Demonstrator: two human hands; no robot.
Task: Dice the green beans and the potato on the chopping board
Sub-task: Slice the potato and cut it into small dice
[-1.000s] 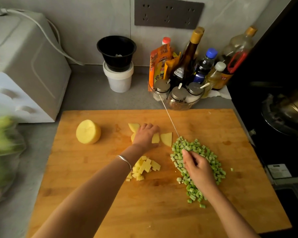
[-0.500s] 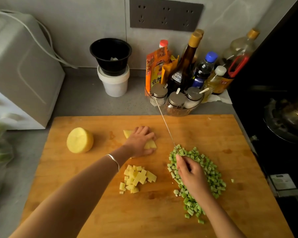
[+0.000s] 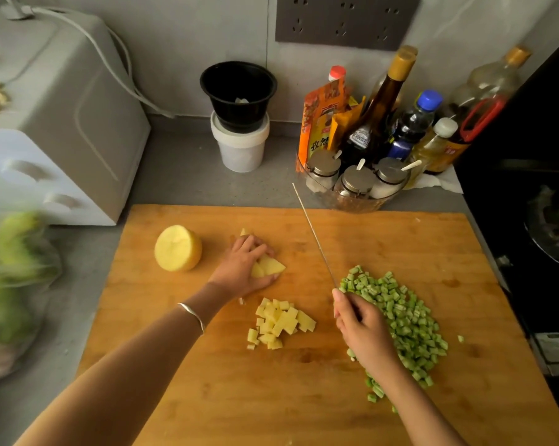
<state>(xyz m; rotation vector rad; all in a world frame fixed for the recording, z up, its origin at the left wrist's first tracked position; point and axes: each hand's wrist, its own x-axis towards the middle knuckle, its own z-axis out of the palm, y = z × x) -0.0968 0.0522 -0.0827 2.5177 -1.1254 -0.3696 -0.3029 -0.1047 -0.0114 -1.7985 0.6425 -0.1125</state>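
At the far left a clear plastic bag of blurred green vegetables (image 3: 14, 278) is sitting on the grey surface (image 3: 181, 175), just beside the large rectangular wooden chopping board (image 3: 207, 397). On the board's left part a rounded, peeled yellow potato half (image 3: 177, 248) is lying untouched.

Right of it, the left hand (image 3: 242, 268), a thin silver bangle (image 3: 192, 315) on its wrist, is reaching forward, palm down. A second ago the thin pale-yellow potato slices (image 3: 270, 267) were lying spread apart around this hand, one well out to the right. Now they are gathered into one overlapping stack under it. The fingers (image 3: 252, 244) are curling over the stack and holding it against the board, with only its pointed right end showing. This is probably readying the slices for cutting into strips and cubes.

Nearer the person, a small heap of yellow potato cubes (image 3: 279, 323) is already lying finished.

Further right, the long steel knife (image 3: 313, 233) is showing edge-on as a thin line. It is angling away toward the back of the board, apart from the stack. The right hand (image 3: 363, 329) is clenching its handle, wrist straight, over the left edge of the heap of diced green beans (image 3: 406, 320). That heap is spreading across the board's right part, so the beans look done and potato work is remaining.
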